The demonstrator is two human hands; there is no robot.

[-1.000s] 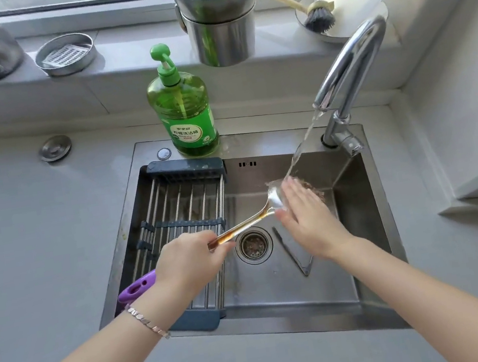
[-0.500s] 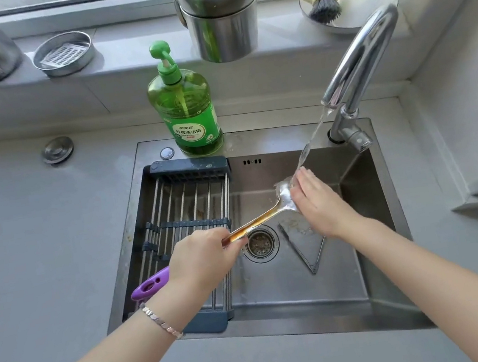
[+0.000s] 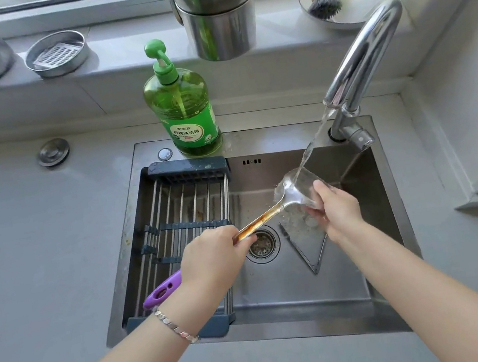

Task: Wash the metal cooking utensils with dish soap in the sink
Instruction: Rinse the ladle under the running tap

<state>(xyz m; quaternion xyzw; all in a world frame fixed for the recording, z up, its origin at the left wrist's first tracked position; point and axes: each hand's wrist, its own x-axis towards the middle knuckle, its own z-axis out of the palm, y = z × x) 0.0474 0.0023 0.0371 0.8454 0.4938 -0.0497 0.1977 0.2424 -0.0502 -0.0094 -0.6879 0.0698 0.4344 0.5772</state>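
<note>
Left hand: the left hand is gripping the brown-stained end of the handle, its fingers curling round it, over the right edge of the rack.
Right hand: the right hand is holding the broad head of the utensil, thumb lying on top and fingers seemingly curling underneath; the sheet of water is blurring that side, so the exact hold is hard to read.
Metal utensil: the metal utensil is hanging above the basin, handle slanting down towards the left hand and head raised under the tap.
Water: the water stream is running from the faucet and landing on the head, spreading into a clear film round it.
Sink: the steel sink is showing its drain strainer just below the handle, and a V-shaped metal piece is lying on the floor beside it.
Rack: a drain rack is sitting across the left half of the basin, with a purple handle sticking out beside the left wrist.
Soap: the green dish soap bottle is standing upright on the back rim.
Sill: stacked steel pots and a dish brush are resting on the ledge.
</note>
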